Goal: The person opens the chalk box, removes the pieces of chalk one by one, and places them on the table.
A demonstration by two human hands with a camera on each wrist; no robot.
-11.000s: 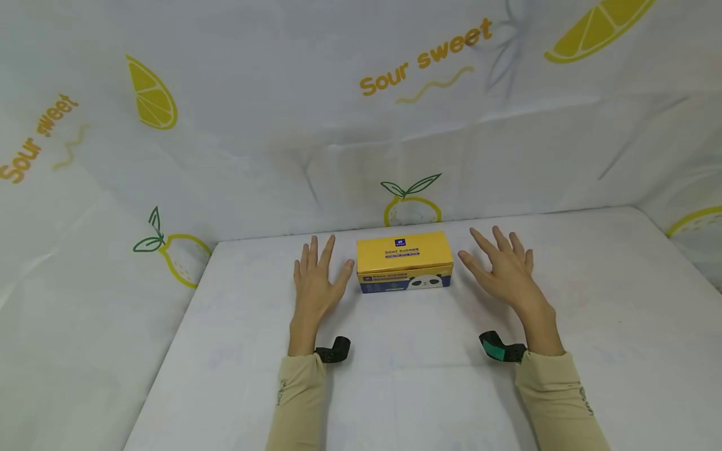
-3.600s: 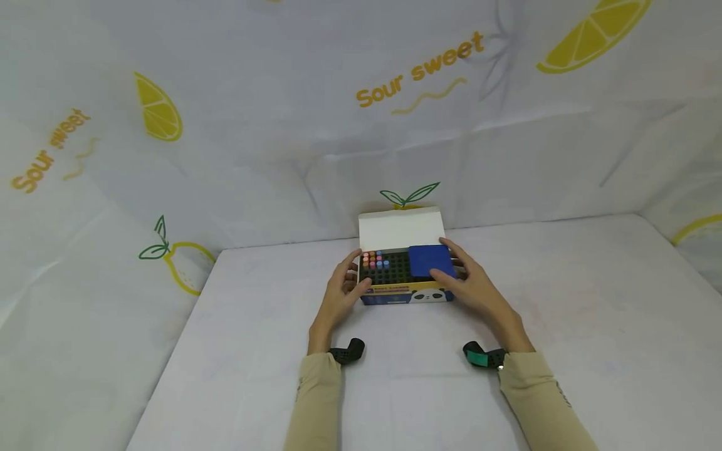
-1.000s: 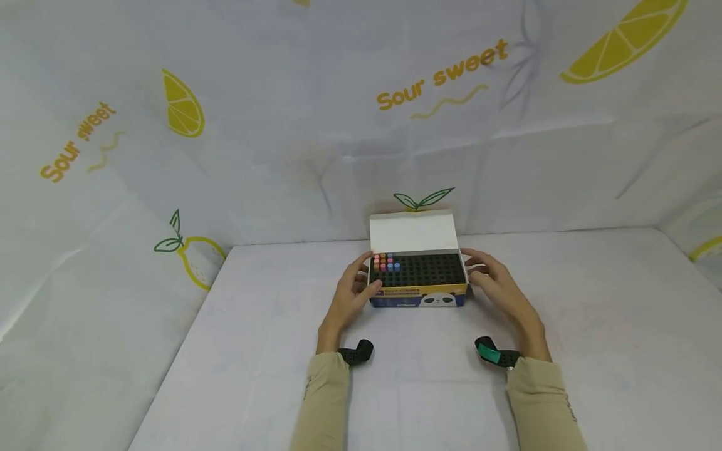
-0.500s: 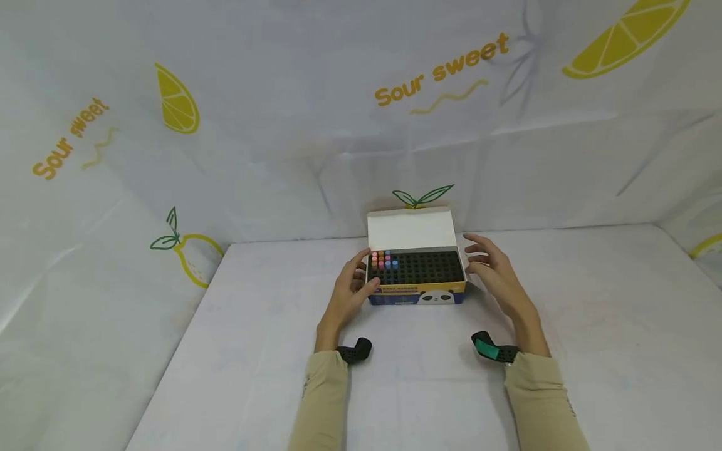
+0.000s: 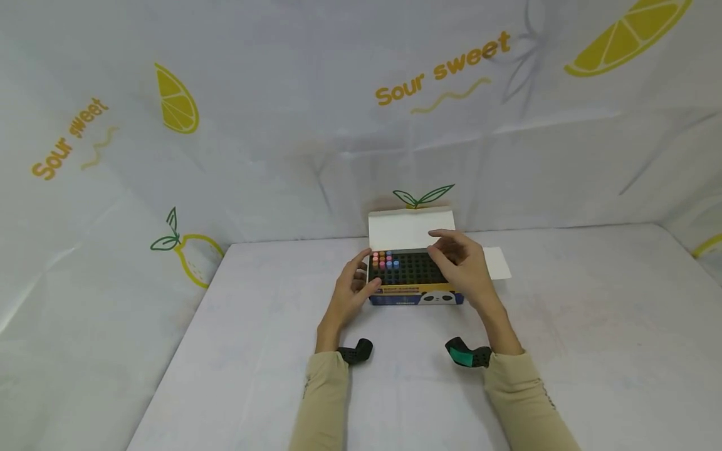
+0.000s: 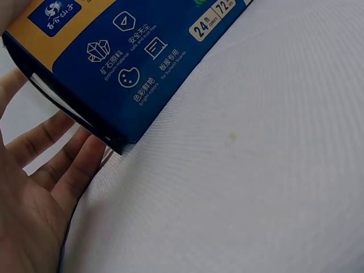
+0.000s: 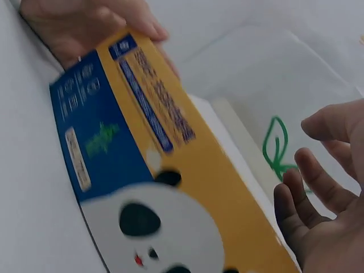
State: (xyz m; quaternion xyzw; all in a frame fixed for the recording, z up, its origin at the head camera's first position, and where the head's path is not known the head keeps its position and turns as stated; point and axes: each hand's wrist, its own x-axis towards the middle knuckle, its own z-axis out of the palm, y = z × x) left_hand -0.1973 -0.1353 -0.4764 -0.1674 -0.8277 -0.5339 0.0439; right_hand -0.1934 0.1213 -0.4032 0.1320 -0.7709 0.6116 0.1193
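Observation:
A yellow and blue chalk box (image 5: 415,299) with a panda print stands at the back of the table, lid up. Inside is a black holder with many holes (image 5: 414,269). Several colored chalk sticks (image 5: 381,259) stand in its left columns. My left hand (image 5: 345,297) grips the box's left end, thumb at the front corner, fingers along the side; in the left wrist view those fingers (image 6: 71,170) lie against that end. My right hand (image 5: 465,266) hovers over the right part of the box, fingers loosely bent, with nothing visible between them; it hides the holder's right end.
The raised white lid (image 5: 410,228) leans near the lemon-printed backdrop (image 5: 282,125). At the box's right end a white side flap (image 5: 497,263) sticks outward. White cloth covers the table (image 5: 406,394) around the box.
The closed box was opened, and the blue sheet over the holder's right side is gone from view. Within the last half second, my right hand moved left from beside the box to above it.

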